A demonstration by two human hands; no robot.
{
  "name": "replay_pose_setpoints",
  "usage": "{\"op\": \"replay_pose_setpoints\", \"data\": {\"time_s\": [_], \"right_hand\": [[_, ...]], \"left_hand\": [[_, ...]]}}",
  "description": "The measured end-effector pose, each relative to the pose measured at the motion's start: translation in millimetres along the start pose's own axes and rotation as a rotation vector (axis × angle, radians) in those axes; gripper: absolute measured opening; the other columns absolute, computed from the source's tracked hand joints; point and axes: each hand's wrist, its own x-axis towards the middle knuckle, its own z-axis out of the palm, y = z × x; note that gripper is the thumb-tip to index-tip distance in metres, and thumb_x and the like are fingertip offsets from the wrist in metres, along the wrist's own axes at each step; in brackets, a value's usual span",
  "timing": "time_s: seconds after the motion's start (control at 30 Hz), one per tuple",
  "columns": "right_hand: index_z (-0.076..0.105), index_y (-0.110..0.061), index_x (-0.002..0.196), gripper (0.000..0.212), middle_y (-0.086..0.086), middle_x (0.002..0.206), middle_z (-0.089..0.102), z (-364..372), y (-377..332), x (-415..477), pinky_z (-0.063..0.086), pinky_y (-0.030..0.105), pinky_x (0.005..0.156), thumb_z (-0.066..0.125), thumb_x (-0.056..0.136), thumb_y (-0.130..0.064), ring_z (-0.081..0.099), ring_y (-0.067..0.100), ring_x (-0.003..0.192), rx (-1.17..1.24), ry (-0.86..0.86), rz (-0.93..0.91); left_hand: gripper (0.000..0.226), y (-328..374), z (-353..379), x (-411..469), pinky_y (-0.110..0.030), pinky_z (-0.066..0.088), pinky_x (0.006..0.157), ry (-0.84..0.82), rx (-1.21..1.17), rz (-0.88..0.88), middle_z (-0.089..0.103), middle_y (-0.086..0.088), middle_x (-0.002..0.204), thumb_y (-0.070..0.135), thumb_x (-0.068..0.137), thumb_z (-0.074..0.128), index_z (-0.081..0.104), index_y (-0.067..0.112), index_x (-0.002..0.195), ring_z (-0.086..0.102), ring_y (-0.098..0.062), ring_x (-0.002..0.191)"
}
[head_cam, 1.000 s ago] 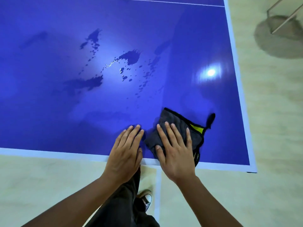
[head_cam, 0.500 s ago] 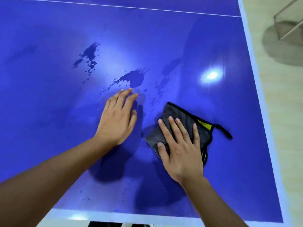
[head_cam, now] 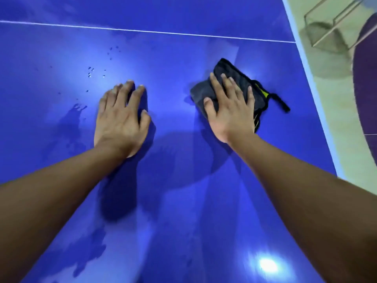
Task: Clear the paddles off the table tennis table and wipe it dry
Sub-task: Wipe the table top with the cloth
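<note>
The blue table tennis table (head_cam: 183,58) fills most of the view. My right hand (head_cam: 230,107) lies flat, fingers spread, pressing a folded dark grey cloth (head_cam: 234,78) with a yellow tag and a black loop onto the table right of centre. My left hand (head_cam: 120,119) rests palm down on the bare surface to its left, holding nothing. Small water droplets (head_cam: 95,73) dot the table beyond the left hand, and a thin wet smear (head_cam: 77,111) lies just left of it. No paddles are in view.
A white line (head_cam: 163,33) crosses the table beyond both hands. The table's white right edge (head_cam: 312,82) runs diagonally at the right. Past it is pale floor with a metal frame (head_cam: 326,23) and a dark purple round shape (head_cam: 367,88).
Both hands have slid farther across the table, away from its near edge, the right one pushing the cloth. The large dark puddles seen earlier have given way to small droplets and a smear.
</note>
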Motion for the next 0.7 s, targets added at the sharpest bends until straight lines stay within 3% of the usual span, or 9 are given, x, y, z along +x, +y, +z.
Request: {"op": "replay_pose_setpoints", "data": {"time_s": [0.4,0.57,0.7], "right_hand": [[0.012,-0.038,0.163,0.063,-0.005,0.171,0.015,-1,-5,206,-0.001,0.055,0.126,0.019,0.103,-0.054,0.011,0.016,0.158,-0.012,-0.031,0.060],[0.010,-0.036,0.164,0.062,-0.004,0.172,0.012,-2,-10,205,-0.001,0.056,0.126,0.018,0.104,-0.051,0.010,0.017,0.158,-0.031,-0.056,0.049],[0.011,-0.036,0.164,0.061,-0.006,0.172,0.013,-2,-29,167,-0.002,0.056,0.126,0.020,0.105,-0.050,0.009,0.015,0.158,-0.031,-0.073,-0.062]], "left_hand": [[0.062,-10,9,4,-0.046,0.018,0.123,0.024,0.018,0.019,0.029,-0.010,0.162,0.036,0.096,0.035,0.035,0.015,0.154,0.024,-0.032,0.150],[0.061,-10,8,4,-0.046,0.014,0.125,0.007,0.021,0.020,0.027,-0.010,0.163,0.036,0.097,0.034,0.033,0.016,0.154,0.021,-0.031,0.152],[0.058,-9,9,6,-0.046,0.015,0.124,0.012,0.014,0.015,0.028,-0.009,0.163,0.035,0.099,0.034,0.033,0.017,0.154,0.023,-0.032,0.151]]}}
